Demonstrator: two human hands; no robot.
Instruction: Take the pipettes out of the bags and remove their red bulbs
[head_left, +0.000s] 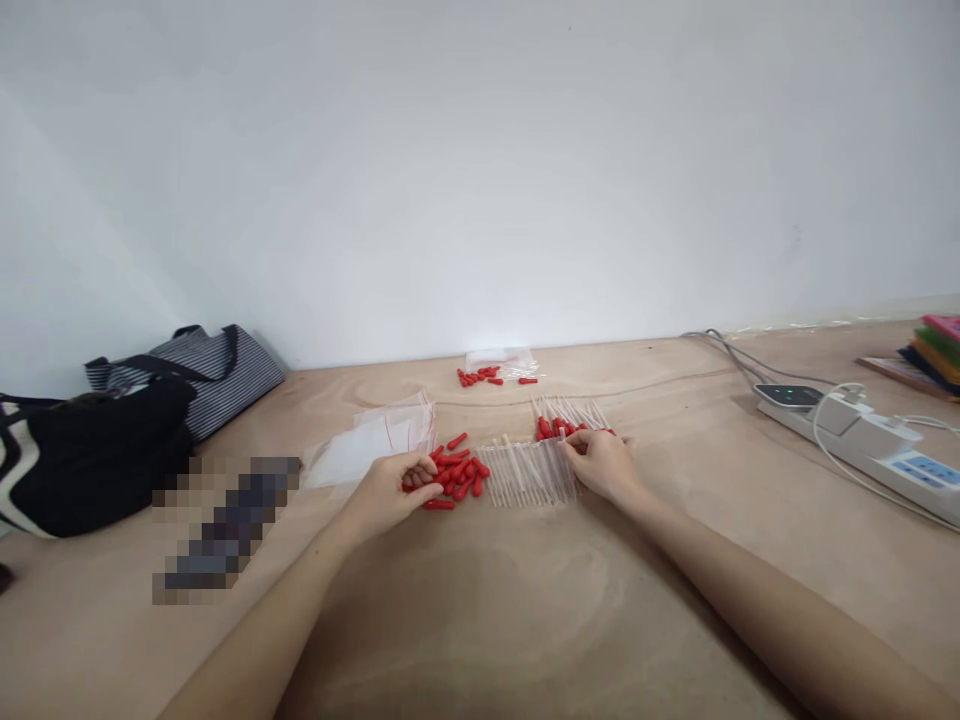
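A loose pile of red rubber dropper bulbs (461,480) lies on the wooden table. At its left edge my left hand (397,483) has its fingers curled in, with a bit of red bulb showing between fingers and thumb. Right of the pile, clear thin dropper tubes (525,473) lie side by side in a row. My right hand (602,460) pinches a clear tube at the row's right end, thumb against forefinger. Just behind that hand, several tubes fitted with red bulbs (551,428) lie together, partly hidden by my fingers.
Clear zip bags (371,440) lie behind my left hand. Near the wall is another bag (502,360) with red bulbs in front. A black bag (97,450), a striped bag (217,375) and a blurred dark object (232,530) are left; a power strip (862,435) is right.
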